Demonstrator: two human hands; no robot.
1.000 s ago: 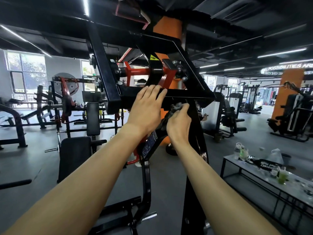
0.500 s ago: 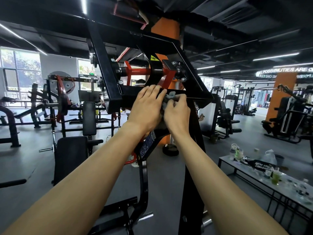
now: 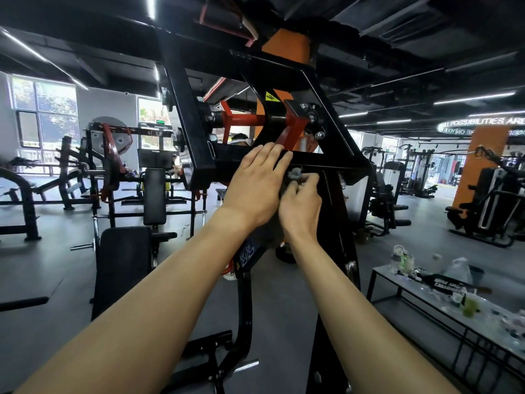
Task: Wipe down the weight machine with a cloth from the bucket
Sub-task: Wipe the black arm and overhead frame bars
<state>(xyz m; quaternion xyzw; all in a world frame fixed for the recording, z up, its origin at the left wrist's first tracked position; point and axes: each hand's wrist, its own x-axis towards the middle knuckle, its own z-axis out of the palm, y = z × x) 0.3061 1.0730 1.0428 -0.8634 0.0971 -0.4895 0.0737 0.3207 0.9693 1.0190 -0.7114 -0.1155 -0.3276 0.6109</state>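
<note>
right hand [image 3: 301,206] clenched round grey cloth [image 3: 295,175], pressing it to machine [image 3: 186,115] just under crossbar [image 3: 332,163] | left hand [image 3: 255,183] lay flat, fingers straight, on crossbar, touching right hand | bottles [image 3: 399,258] stood at table's [image 3: 383,273] far end, right

A person's left hand [image 3: 257,183] lies flat on a black weight machine [image 3: 335,155] crossbar while the right hand [image 3: 299,207] pinches a grey cloth [image 3: 295,175] against its frame.

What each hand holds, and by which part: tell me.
The right hand pinches the grey cloth, bunched up, against the black frame. The left hand holds nothing; it rests flat on the frame.
</note>
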